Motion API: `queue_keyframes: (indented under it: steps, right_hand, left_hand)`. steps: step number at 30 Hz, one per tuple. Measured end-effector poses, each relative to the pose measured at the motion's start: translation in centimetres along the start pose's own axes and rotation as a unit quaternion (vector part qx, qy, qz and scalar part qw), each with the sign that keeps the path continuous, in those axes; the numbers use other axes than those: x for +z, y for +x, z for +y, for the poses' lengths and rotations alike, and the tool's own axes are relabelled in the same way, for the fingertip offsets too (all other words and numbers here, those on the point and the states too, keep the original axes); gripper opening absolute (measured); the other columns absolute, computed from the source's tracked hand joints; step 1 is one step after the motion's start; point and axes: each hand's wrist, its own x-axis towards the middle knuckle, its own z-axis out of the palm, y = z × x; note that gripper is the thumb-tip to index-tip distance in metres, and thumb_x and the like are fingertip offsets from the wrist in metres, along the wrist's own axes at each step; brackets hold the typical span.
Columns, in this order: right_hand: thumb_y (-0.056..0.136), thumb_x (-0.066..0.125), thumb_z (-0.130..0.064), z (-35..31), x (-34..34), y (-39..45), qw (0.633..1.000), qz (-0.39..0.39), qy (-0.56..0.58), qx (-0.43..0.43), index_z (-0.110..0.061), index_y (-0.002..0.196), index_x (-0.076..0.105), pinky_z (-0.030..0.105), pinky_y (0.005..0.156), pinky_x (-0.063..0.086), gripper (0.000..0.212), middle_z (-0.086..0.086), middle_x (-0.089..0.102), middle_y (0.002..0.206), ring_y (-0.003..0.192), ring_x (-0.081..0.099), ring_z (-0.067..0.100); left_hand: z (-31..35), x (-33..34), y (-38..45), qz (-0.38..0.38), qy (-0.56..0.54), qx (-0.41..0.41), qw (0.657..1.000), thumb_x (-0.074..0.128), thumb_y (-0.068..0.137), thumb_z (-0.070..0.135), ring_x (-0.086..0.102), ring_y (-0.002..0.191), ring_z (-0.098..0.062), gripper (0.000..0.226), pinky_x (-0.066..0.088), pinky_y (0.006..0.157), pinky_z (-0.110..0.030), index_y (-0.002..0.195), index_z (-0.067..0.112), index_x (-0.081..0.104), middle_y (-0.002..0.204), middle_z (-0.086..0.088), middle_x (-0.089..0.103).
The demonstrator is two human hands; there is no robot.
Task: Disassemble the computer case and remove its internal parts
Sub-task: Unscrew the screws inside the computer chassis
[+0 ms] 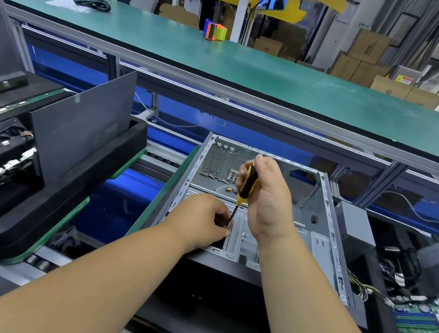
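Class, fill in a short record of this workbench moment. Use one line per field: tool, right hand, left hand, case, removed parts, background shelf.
tool: screwdriver with a yellow and black handle, tip pointing down into the case
right hand: right hand grips the screwdriver handle
left hand: left hand pinches near the screwdriver's tip; what it holds is hidden
case: computer case lies open, mostly bare metal inside
removed parts: green motherboard and loose cables at right
background shelf: green shelf carrying a coiled black cable
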Motion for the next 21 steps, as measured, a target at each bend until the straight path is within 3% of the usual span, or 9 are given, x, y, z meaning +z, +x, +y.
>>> queue_keyframes:
  steps: [6,10,14,19,21]
  right_hand:
    - [0.098,0.049,-0.03,-0.29,0.39,0.0,0.999,-0.041,-0.009,0.008,-0.013,0.084,0.066,0.03,0.068,0.045,0.027,-0.002,0.062,0.075,0.066,0.055,0.015]
    - [0.106,0.037,-0.028,0.02,0.6,-0.07,0.999,-0.031,-0.021,-0.011,-0.013,0.089,0.07,0.023,0.063,0.044,0.041,-0.003,0.056,0.068,0.064,0.05,0.012]
    - [0.108,0.029,-0.028,0.48,0.53,0.09,1.0,0.005,-0.001,-0.022,-0.014,0.093,0.055,0.029,0.064,0.037,0.034,-0.003,0.049,0.061,0.061,0.043,0.014]
    - [0.1,0.028,-0.054,0.56,0.01,0.29,0.999,0.01,0.039,-0.002,-0.016,0.086,0.043,0.026,0.062,0.036,0.043,-0.002,0.046,0.06,0.057,0.038,0.014]
    - [0.103,0.036,-0.045,0.57,-0.09,0.26,1.0,0.016,0.016,-0.009,-0.015,0.088,0.041,0.027,0.062,0.035,0.034,-0.004,0.048,0.064,0.058,0.039,0.013]
  left_hand:
    - [0.26,-0.3,-0.34,-0.016,-0.026,0.002,1.0,0.07,0.076,0.028,0.061,0.09,-0.01,0.018,0.054,0.082,-0.031,0.094,0.028,0.073,0.091,0.01,0.067]
    - [0.31,-0.57,-0.37,0.021,-0.003,0.016,1.0,0.067,0.076,0.022,0.054,0.1,-0.013,0.02,0.048,0.089,-0.031,0.093,0.029,0.073,0.092,0.012,0.063]
    - [0.43,-0.69,-0.32,0.02,0.028,0.015,0.999,0.065,0.079,0.023,0.051,0.104,-0.014,0.016,0.045,0.094,-0.033,0.089,0.032,0.073,0.098,0.012,0.062]
    - [0.45,-0.72,-0.32,0.02,0.011,0.017,1.0,0.068,0.076,0.024,0.054,0.099,-0.012,0.015,0.047,0.089,-0.031,0.086,0.031,0.075,0.093,0.011,0.064]
    - [0.36,-0.65,-0.33,0.027,0.007,0.015,0.999,0.071,0.076,0.027,0.054,0.097,-0.011,0.011,0.048,0.086,-0.029,0.085,0.032,0.074,0.091,0.012,0.063]
